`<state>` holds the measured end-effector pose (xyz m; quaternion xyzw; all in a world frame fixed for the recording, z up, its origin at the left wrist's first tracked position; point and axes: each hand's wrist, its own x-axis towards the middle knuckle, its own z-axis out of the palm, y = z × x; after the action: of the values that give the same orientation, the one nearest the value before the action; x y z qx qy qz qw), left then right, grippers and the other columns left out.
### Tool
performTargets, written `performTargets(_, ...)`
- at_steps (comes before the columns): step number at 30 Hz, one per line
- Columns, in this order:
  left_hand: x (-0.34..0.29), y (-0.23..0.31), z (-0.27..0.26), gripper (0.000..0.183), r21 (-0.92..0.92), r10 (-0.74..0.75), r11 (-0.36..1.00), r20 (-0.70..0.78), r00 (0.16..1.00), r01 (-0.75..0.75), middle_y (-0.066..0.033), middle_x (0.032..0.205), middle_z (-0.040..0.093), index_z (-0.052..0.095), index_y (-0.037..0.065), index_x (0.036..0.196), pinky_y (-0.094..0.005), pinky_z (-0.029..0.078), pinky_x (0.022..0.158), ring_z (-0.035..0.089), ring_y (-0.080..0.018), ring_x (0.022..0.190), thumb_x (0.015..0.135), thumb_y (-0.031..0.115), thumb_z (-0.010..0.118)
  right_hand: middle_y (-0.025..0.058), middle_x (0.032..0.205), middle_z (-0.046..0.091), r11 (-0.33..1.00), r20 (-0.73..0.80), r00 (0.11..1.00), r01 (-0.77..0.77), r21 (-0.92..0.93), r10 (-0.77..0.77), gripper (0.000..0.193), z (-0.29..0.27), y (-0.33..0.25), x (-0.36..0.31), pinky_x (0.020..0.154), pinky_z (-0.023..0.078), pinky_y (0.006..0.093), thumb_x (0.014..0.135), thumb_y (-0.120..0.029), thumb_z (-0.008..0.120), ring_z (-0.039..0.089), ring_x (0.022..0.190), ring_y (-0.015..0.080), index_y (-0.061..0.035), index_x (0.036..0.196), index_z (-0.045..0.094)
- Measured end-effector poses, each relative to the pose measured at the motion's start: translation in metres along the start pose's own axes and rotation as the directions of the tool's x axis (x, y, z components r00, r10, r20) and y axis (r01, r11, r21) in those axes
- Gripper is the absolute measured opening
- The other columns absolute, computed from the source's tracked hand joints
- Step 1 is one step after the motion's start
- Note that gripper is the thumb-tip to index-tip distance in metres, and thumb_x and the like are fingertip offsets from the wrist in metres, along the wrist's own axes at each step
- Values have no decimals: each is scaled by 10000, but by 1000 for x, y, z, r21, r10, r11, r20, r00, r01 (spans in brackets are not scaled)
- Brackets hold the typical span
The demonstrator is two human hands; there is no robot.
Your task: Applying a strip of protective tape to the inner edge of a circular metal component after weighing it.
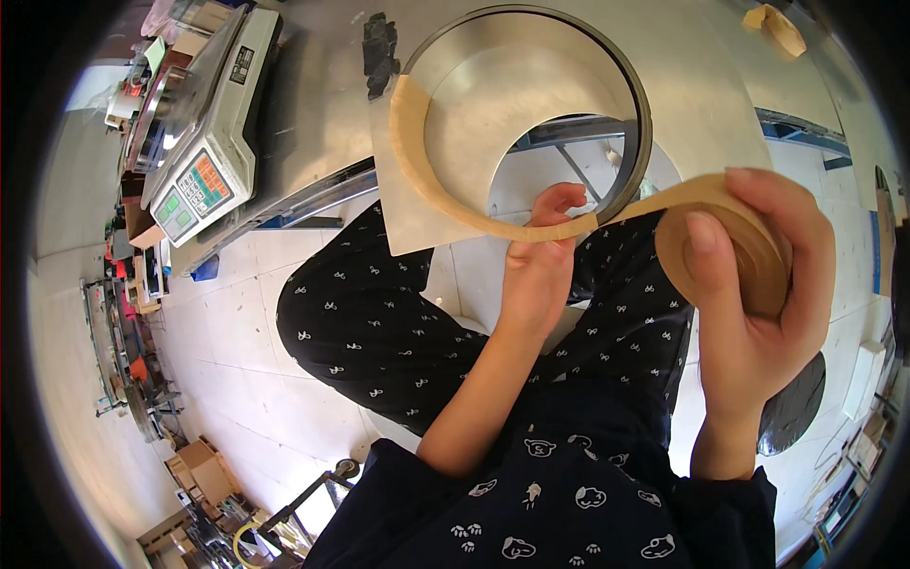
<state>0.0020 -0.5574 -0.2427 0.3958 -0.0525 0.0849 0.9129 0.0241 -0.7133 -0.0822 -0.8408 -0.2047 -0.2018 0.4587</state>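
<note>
A wide metal ring (646, 123) rests on the steel table, over the curved cutout of a flat metal plate (403, 213). Tan paper tape (413, 156) covers the ring's wall along its left and near sides. My left hand (540, 270) is closed around the near part of the ring, with fingers inside and the thumb outside, over the taped stretch. To the right of the ring, my right hand (763, 341) grips a roll of tan tape (678, 251), thumb on its side face and fingers around the outside. A strip runs from the roll to the ring's near right edge.
A digital scale (213, 166) stands on the table at the left. Black material (380, 55) lies by the ring's far left; a crumpled tan piece (777, 30) lies far right. My legs are under the table edge. A cart handle (313, 493) and cardboard boxes (202, 469) are at lower left.
</note>
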Motion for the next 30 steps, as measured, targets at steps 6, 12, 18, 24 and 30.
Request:
performTargets(6, 3, -5, -9, 184, -155, 46, 987, -2, 999, -46, -90, 1438, 470, 678, 120, 1129, -392, 306, 1152, 407, -210, 1339, 952, 115, 628, 102, 1127, 664, 996, 10, 996, 86, 28, -86, 288, 15, -6, 18, 907, 498, 285, 861, 2, 746, 644, 1014, 199, -2, 1127, 636)
performTargets(12, -3, -13, 2, 255, 41, -186, 980, -178, 966, 196, 8, 1205, 589, 613, 114, 1222, -220, 425, 818, 550, -60, 959, 977, 182, 619, 171, 1014, 634, 996, -12, 996, 88, -30, -88, 251, 14, -15, 25, 863, 500, 370, 835, 41, 707, 625, 932, 314, 17, 1074, 632)
performTargets(18, -10, -2, 4, 328, -83, -199, 978, -112, 974, 190, -75, 1494, 449, 663, 53, 1130, -349, 366, 1110, 478, -196, 1337, 854, -65, 532, 139, 982, 628, 997, 158, 986, 62, -54, -53, 215, 36, -22, 46, 819, 499, 354, 849, -5, 693, 639, 896, 308, -11, 1048, 611)
performTargets(24, -9, -14, -9, 580, -105, -394, 914, -12, 919, 391, -65, 1461, 510, 431, -22, 1481, -291, 353, 1116, 465, -149, 1327, 912, -8, 541, 145, 906, 631, 891, 413, 910, 219, -398, -39, 211, 52, -21, 73, 736, 494, 447, 767, -32, 686, 629, 855, 384, -33, 956, 592)
performTargets(30, 13, -24, -40, 590, -654, -134, 716, 217, 967, 246, -93, 1467, 525, 454, 22, 1464, -445, 323, 1172, 441, -240, 1388, 1000, 380, 519, 167, 851, 646, 836, 623, 782, 350, -422, -13, 204, 87, 1, 95, 714, 528, 484, 746, -89, 696, 664, 820, 388, -26, 898, 577)
